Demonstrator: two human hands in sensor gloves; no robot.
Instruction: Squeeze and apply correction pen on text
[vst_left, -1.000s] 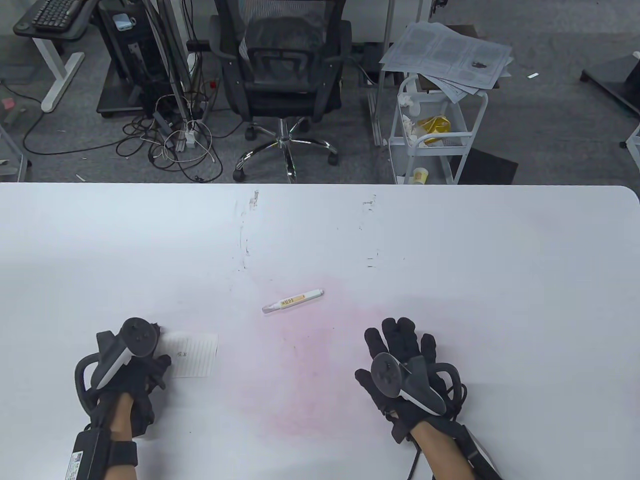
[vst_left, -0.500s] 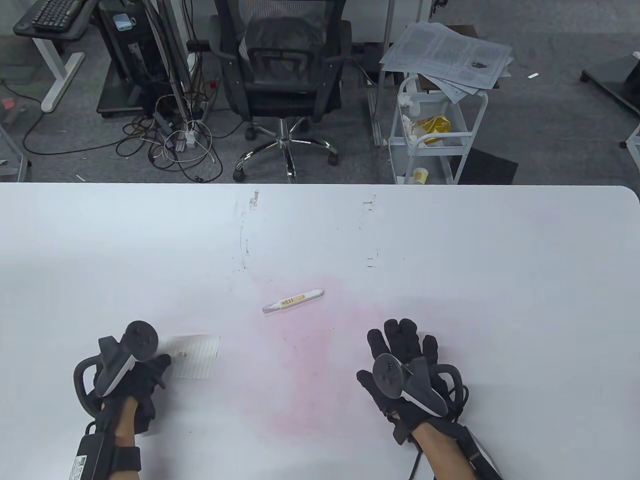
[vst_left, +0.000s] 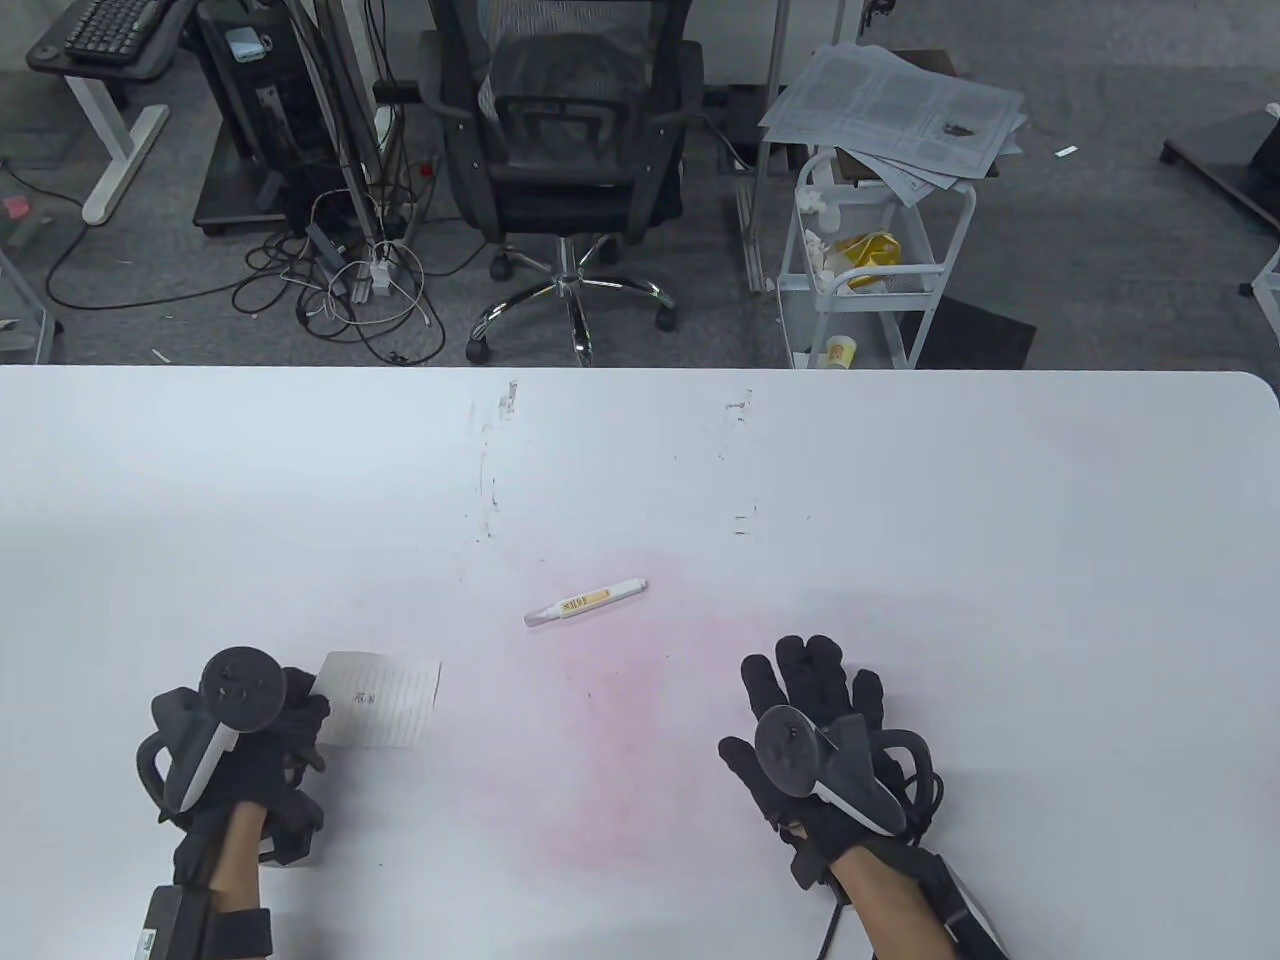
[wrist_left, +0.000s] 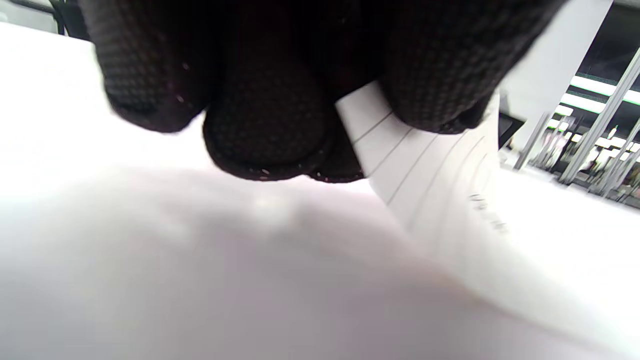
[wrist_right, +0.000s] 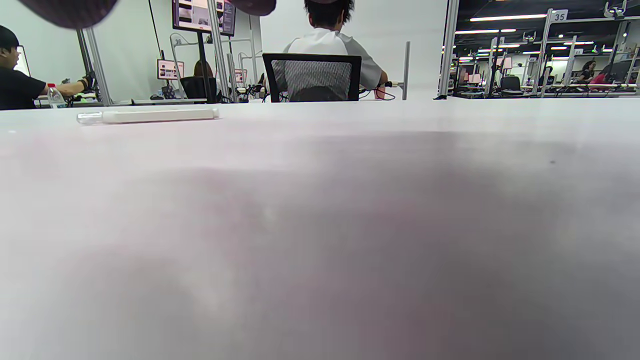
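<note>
Your correction pen lies mid-frame on the surface, light, slick and squeezable; grip mid-barrel. Your right hand rests fingers apart; your left hand pinches the paper.

Left edge of lined paper hidden under left hand in table view; in left wrist view the fingers cover its near corner, so the exact grip can't be told. Writing on the paper too small and blurred to read in both views. Label print on correction pen unreadable; its clear cap end too small to tell details. Right hand palm hidden by tracker and glove; right wrist view shows only fingertips cut off at top edge. Both forearms cut off at table view's bottom edge.
</note>
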